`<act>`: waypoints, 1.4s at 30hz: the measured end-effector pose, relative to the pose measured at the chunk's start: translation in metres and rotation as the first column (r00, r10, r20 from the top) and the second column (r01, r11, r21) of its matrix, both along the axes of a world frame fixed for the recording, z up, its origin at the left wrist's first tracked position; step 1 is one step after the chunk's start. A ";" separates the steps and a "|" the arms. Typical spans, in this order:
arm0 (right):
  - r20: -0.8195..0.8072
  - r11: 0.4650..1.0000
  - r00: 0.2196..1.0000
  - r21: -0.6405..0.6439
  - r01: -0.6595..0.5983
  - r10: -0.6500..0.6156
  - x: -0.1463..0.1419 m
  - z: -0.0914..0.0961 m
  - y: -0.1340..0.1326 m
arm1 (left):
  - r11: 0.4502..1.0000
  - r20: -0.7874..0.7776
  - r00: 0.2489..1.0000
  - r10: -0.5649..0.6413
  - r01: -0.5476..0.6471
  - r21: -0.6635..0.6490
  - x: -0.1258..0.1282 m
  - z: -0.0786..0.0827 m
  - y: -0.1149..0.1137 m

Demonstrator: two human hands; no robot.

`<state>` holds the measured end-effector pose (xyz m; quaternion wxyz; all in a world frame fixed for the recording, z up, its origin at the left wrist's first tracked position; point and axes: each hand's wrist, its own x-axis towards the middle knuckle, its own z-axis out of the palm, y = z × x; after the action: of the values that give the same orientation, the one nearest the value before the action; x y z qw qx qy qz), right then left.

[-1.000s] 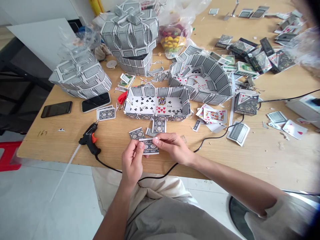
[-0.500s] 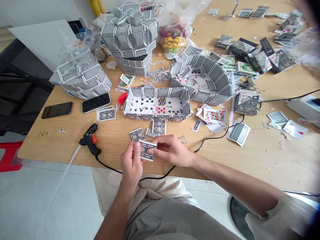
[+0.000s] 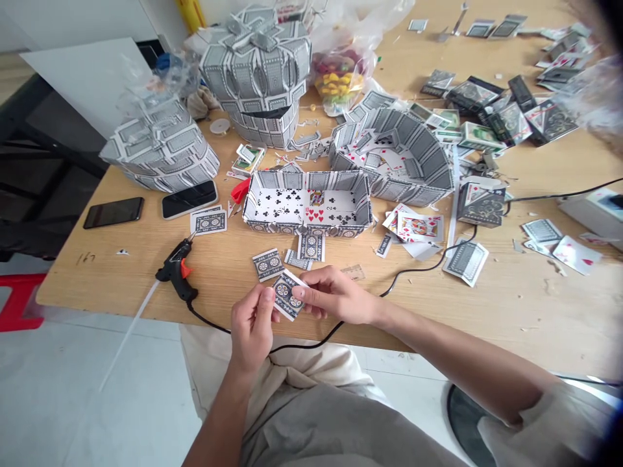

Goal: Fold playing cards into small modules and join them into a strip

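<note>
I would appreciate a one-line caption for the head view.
Left hand and right hand pinch a cut playing card before a card box.

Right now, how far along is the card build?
Done: the card box looks complete, its walls up around a card-lined floor, and the stacked card tower stands assembled. In hand: the left hand and right hand both pinch a cut card piece. Left: the curved card wall stands open, and cut pieces lie loose by the hands.

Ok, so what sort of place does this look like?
Probably a hobby craft workbench: a hot glue gun lies on a wooden table, beside a box built from playing cards and loose trimmed cards.
</note>
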<state>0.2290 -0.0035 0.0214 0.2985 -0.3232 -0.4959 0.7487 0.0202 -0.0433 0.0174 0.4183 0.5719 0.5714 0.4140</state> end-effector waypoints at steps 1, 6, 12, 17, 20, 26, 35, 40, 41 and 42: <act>-0.003 1.000 1.000 0.020 -0.006 0.006 0.000 0.000 0.000 | 1.000 0.037 0.999 0.006 -0.005 -0.026 0.000 -0.001 0.000; 0.042 0.987 0.998 0.150 0.049 -0.056 -0.001 -0.003 -0.001 | 0.993 0.263 0.965 0.006 0.025 -0.115 0.006 -0.003 -0.004; 0.093 0.973 0.990 0.213 0.084 -0.106 -0.001 -0.004 -0.003 | 0.984 0.130 0.991 -0.017 0.039 -0.171 0.005 -0.001 -0.005; 0.122 0.923 0.982 0.375 0.087 -0.142 -0.002 -0.002 -0.002 | 0.953 0.050 0.972 -0.229 0.234 -0.190 -0.004 0.005 -0.002; 0.145 0.908 0.974 0.407 0.102 -0.175 -0.003 -0.003 -0.003 | 0.944 0.047 0.965 -0.259 0.263 -0.200 -0.003 0.007 -0.003; 0.119 0.926 0.963 0.325 0.193 -0.243 -0.003 -0.007 -0.003 | 0.929 0.086 0.963 -0.256 0.269 -0.253 0.005 0.005 -0.007; 0.210 0.861 0.884 0.401 0.313 -0.418 -0.003 -0.006 -0.003 | 0.980 -0.189 0.974 -0.123 0.089 -0.178 -0.013 0.011 0.021; 0.247 0.826 0.845 0.458 0.329 -0.474 -0.004 -0.007 0.000 | 0.979 -0.320 0.941 -0.113 0.050 -0.200 -0.024 0.008 0.044; 0.250 0.817 0.845 0.483 0.314 -0.472 -0.003 -0.008 0.001 | 0.979 -0.341 0.933 -0.112 0.046 -0.197 -0.025 0.007 0.045; 0.255 0.812 0.844 0.500 0.302 -0.472 -0.003 -0.008 0.001 | 0.981 -0.361 0.926 -0.108 0.040 -0.190 -0.026 0.007 0.045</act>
<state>0.2257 -0.0026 0.0134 0.4143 -0.4767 -0.6210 0.4642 -0.0054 0.0019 0.0241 0.3683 0.6209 0.6527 0.2298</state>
